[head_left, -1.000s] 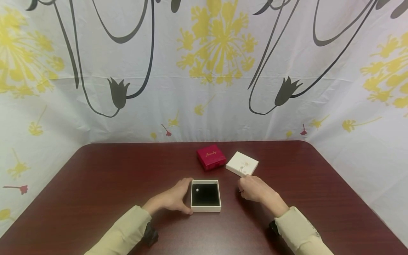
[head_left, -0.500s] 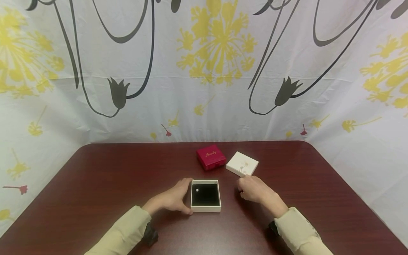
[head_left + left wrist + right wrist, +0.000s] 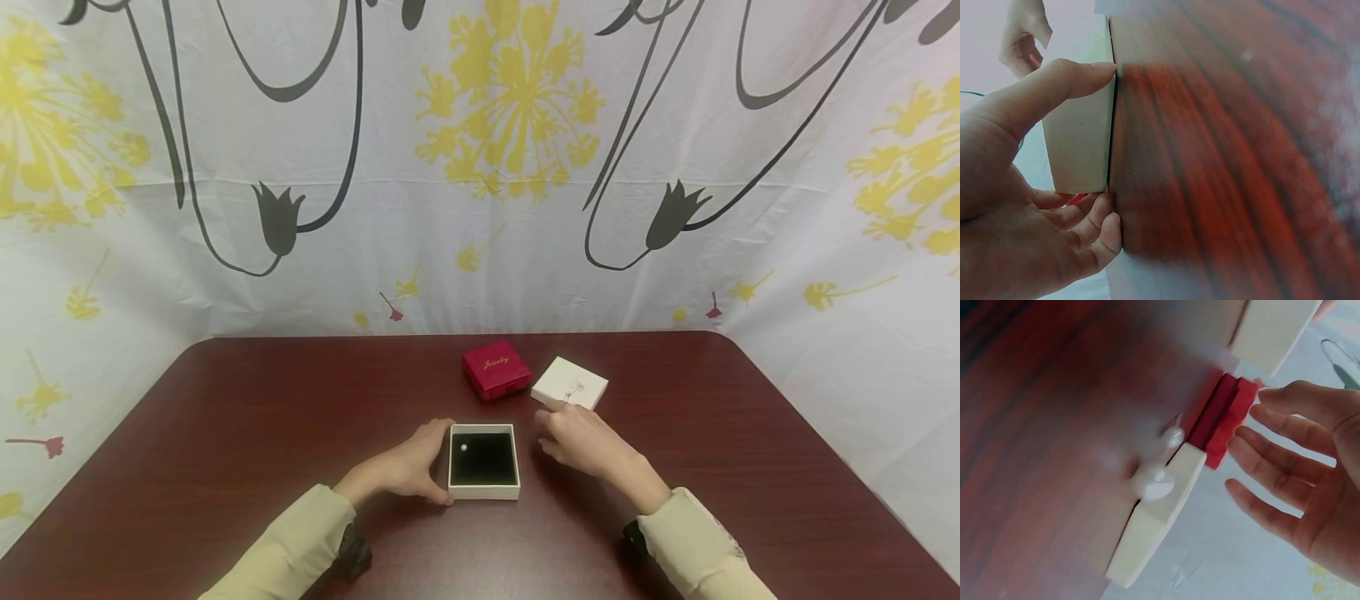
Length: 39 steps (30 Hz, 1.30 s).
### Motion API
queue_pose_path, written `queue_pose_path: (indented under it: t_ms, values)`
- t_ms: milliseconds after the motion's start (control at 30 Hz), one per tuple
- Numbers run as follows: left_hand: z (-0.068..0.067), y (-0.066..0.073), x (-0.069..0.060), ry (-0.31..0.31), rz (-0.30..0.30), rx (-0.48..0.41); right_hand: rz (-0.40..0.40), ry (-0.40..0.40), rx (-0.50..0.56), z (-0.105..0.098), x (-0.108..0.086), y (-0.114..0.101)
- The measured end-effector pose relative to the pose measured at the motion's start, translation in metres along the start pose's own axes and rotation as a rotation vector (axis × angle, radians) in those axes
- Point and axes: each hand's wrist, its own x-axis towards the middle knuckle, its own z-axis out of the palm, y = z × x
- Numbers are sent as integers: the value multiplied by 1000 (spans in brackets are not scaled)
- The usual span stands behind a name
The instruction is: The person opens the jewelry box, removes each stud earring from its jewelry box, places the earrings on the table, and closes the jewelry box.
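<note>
An open cream box (image 3: 484, 492) with a black pad inside stands mid-table; a small white pearl-like bead (image 3: 464, 447) sits at the pad's left. My left hand (image 3: 408, 461) grips the box's left end, thumb on the front wall (image 3: 1082, 137) and fingers round the back. To the right, my right hand (image 3: 585, 437) hovers over the table, holding nothing, its fingers (image 3: 1279, 462) loosely bent. In the right wrist view, a large pearl bead (image 3: 1155, 482) and a smaller one (image 3: 1174, 437) with a thin pin lie by a white box or lid (image 3: 1154, 519); the head view hides them.
Behind the open box stands a red jewelry box (image 3: 497, 369) with gold lettering. The white box or lid (image 3: 567, 385), with a small printed motif, lies right of it. A patterned curtain (image 3: 480, 250) hangs along the table's far edge.
My right hand has shifted a little to the left, and its fingers have loosened from a tighter curl. The left hand and the boxes have stayed in place.
</note>
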Motion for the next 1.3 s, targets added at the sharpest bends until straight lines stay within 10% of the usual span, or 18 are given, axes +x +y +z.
queue_pose_path:
  t_ms: [367,1300]
  values:
    - [0,-1,0,-1,5,7,-132,87,14,-2,20,-20]
    - [0,-3,0,-14,21,24,-139,-49,36,10,45,-52]
